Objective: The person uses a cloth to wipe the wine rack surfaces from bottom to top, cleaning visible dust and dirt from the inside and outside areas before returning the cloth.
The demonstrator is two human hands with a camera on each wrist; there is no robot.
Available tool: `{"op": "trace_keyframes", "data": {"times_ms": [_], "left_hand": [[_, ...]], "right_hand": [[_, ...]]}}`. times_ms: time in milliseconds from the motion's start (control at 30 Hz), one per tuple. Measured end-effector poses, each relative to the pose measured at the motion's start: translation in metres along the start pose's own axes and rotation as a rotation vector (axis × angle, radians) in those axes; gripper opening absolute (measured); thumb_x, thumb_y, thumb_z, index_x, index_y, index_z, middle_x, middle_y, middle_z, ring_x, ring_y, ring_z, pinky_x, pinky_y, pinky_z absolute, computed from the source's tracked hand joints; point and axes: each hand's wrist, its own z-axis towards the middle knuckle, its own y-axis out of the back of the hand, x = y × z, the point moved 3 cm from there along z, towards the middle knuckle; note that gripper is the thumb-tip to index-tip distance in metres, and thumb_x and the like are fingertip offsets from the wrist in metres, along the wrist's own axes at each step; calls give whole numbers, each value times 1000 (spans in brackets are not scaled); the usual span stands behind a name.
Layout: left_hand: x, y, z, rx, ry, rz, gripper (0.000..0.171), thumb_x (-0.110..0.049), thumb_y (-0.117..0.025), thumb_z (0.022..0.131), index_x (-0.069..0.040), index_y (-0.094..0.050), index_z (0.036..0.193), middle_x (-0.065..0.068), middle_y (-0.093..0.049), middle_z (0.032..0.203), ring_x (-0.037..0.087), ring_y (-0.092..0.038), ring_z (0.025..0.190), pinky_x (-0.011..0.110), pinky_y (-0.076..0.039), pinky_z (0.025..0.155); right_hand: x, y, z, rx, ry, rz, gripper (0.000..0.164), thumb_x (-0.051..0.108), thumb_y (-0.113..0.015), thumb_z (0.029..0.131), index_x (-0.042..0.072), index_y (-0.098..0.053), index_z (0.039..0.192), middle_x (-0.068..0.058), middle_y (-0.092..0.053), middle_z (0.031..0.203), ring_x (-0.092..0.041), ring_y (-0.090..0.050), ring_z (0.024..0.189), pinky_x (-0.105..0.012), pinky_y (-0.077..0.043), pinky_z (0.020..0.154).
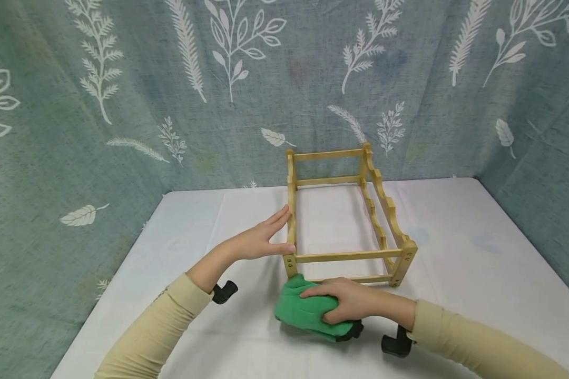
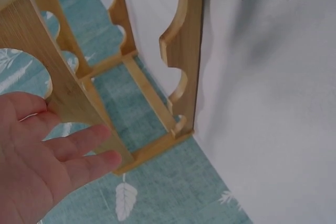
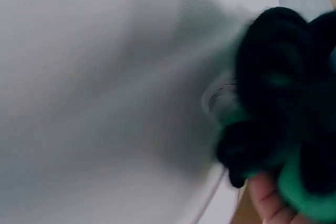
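In the head view my right hand (image 1: 353, 301) grips a soft green plush bundle (image 1: 297, 309) with black parts, low over the table at the near end of a wooden rack (image 1: 348, 257). The right wrist view shows the bundle's fuzzy black lobes (image 3: 278, 72) up close and blurred; what it is exactly, I cannot tell. My left hand (image 1: 253, 242) lies along the rack's left side, thumb and fingers spread. In the left wrist view, the fingers (image 2: 86, 142) of that hand are fairly straight against the scalloped side board (image 2: 79, 93).
A white-covered table (image 1: 464, 263) carries the rack, which has an open frame, crossbars and wavy side boards. Blue-green fabric (image 1: 265, 121) with white leaf prints hangs behind and beside the table. Small black devices (image 1: 396, 345) are strapped to both wrists.
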Motion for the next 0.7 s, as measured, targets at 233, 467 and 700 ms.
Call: {"op": "trace_keyframes", "data": {"times_ms": [233, 467, 700], "left_hand": [[2, 1, 0, -2, 5, -13, 98, -70, -44, 81, -14, -1, 148, -5, 10, 154, 21, 1, 141, 50, -18, 109], [3, 1, -1, -2, 12, -12, 95, -69, -45, 81, -19, 1, 148, -7, 11, 153, 21, 1, 141, 49, -18, 109], [2, -1, 1, 4, 8, -3, 97, -70, -44, 81, -17, 1, 148, -7, 11, 153, 20, 1, 141, 49, -18, 110]], "right_hand": [[9, -17, 18, -69, -80, -181, 50, 17, -67, 75, 28, -59, 123, -7, -59, 104, -8, -47, 74, -22, -42, 59], [6, -30, 9, -44, -155, -372, 70, 53, -70, 71, 37, -44, 134, -13, -52, 113, -16, -52, 90, -31, -45, 71], [-3, -24, 1, -30, -210, -75, 66, 26, -74, 71, 34, -48, 131, -1, -58, 115, -7, -50, 87, -26, -42, 69]]}}
